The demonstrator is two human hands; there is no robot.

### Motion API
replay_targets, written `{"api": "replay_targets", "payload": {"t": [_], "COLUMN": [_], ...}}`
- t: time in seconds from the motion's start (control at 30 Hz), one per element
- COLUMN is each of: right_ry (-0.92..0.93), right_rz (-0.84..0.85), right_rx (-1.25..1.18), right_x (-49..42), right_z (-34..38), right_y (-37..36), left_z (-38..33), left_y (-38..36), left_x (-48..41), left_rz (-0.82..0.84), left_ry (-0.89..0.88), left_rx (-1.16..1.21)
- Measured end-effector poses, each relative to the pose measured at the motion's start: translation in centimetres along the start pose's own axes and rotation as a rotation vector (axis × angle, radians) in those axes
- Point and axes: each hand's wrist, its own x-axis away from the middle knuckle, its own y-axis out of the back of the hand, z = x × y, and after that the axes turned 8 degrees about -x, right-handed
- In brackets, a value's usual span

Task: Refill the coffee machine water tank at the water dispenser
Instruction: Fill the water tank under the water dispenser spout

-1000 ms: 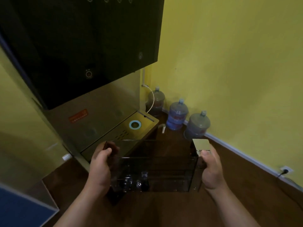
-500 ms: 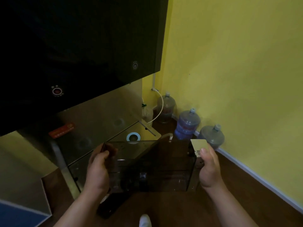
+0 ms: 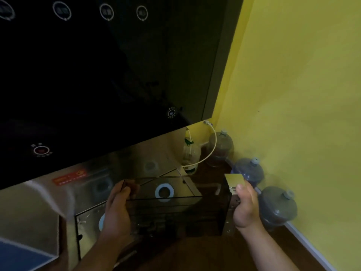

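I hold a dark, see-through rectangular water tank (image 3: 175, 214) level in front of me, its open top facing up. My left hand (image 3: 117, 216) grips its left end and my right hand (image 3: 244, 206) grips its right end, thumb on a pale metal plate. The tank's far edge reaches over the steel drip shelf (image 3: 88, 218) of the water dispenser (image 3: 97, 75), whose black front panel with round lit buttons fills the upper left. A pale blue ring (image 3: 164, 192) on the shelf shows through the tank. No water in the tank can be made out.
Three large water jugs (image 3: 248, 170) stand on the brown floor along the yellow wall (image 3: 302, 94) at the right. A clear bottle with a white hose (image 3: 190, 155) stands beside the dispenser. A blue-topped surface (image 3: 17, 257) sits at the lower left.
The view has closed in on the dispenser and tilted up, so its panel looms larger. The tank, held in both hands, has moved forward over the drip shelf.
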Motion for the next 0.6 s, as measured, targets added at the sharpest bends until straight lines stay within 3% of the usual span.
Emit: {"api": "replay_targets", "payload": {"t": [0.4,0.6], "right_ry": [-0.090,-0.135], "right_rz": [0.285,0.361], "right_rx": [-0.010,-0.013], "right_x": [-10.3,-15.1], "right_z": [-0.3,-1.5], "right_y": [1.7,2.0], "left_z": [1.1,2.7], "left_y": [-6.0,-8.3], "left_x": [0.9,0.3], "left_rz": [-0.309,-0.355], "left_ry": [0.017,-0.020], "left_rx": [0.115,0.107]}}
